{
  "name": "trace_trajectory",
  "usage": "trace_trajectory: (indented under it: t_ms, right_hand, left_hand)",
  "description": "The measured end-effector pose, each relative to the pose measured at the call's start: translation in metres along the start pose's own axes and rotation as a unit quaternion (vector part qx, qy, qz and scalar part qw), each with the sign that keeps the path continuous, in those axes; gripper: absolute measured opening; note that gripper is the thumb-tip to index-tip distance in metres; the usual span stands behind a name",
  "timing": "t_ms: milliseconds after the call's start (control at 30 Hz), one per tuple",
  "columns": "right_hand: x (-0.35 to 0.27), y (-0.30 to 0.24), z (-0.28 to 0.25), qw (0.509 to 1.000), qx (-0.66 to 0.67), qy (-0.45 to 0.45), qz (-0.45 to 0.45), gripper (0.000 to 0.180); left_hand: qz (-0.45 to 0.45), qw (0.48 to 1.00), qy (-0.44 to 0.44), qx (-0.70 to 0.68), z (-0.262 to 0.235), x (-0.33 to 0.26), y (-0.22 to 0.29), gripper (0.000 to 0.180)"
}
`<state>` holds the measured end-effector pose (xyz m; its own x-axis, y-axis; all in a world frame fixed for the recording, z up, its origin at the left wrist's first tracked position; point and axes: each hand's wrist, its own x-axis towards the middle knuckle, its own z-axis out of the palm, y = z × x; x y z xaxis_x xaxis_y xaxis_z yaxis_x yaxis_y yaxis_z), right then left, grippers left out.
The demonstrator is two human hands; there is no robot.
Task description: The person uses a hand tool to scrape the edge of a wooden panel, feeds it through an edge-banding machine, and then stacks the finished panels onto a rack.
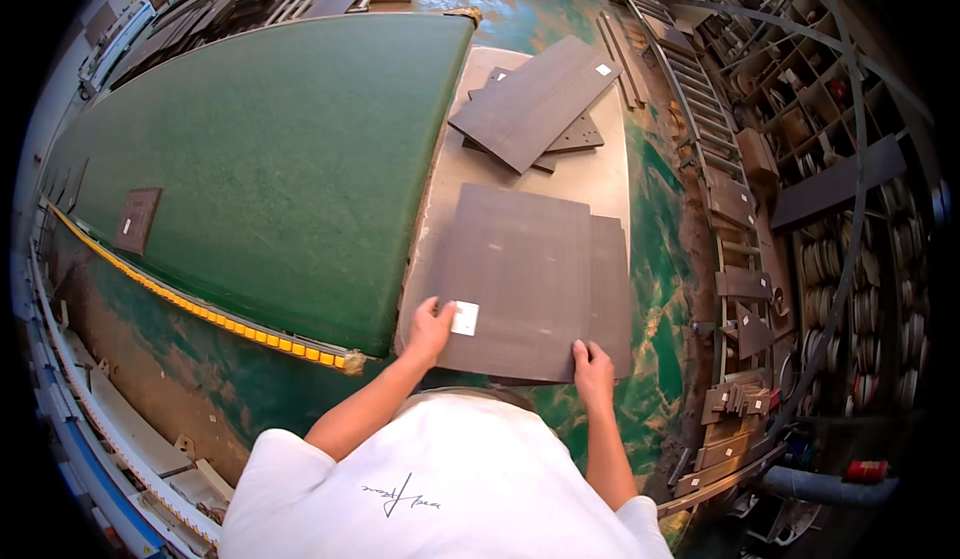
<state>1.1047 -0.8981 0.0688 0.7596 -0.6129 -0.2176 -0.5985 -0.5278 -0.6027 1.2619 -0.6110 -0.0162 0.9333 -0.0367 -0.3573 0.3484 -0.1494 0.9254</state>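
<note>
A wide brown-grey wooden panel (515, 269) lies in front of me over a second panel (610, 289) that sticks out on its right. At the near left edge my left hand (430, 333) grips the top panel, its thumb beside a white label (465, 318). My right hand (594, 371) is closed on the near edge toward the right corner, thumb on top. The undersides of both hands' grips are hidden. Farther off on the beige tabletop (600, 187), a labelled panel (540, 99) rests crosswise over a few others, one with drilled holes (580, 134).
To the left spreads a wide green conveyor belt (270, 159) with a yellow strip (200, 304) along its near edge and a small labelled board (138, 221) on it. At the right stand a roller track (700, 99) bearing board pieces and shelves with rolls (820, 304).
</note>
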Motion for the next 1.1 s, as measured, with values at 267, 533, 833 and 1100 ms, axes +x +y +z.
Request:
trace_trajectory:
  t_ms: [267,533,833,1100]
  right_hand:
    - [0.060,0.073,-0.005,0.994,0.036,0.100,-0.009,0.059]
    - [0.073,0.105,-0.004,0.990,-0.003,0.142,0.005,0.058]
    - [0.076,0.092,0.017,0.986,-0.008,0.165,-0.001,0.055]
    - [0.087,0.111,0.002,0.986,-0.011,0.162,-0.022,0.050]
  left_hand:
    - [-0.105,0.980,-0.142,0.089,0.082,-0.018,0.013,0.103]
    - [-0.118,0.955,-0.170,0.213,0.125,-0.024,0.022,0.105]
    - [-0.048,0.994,-0.091,0.037,-0.058,0.013,-0.043,0.043]
    - [0.194,0.836,0.296,0.419,-0.264,0.001,-0.012,0.058]
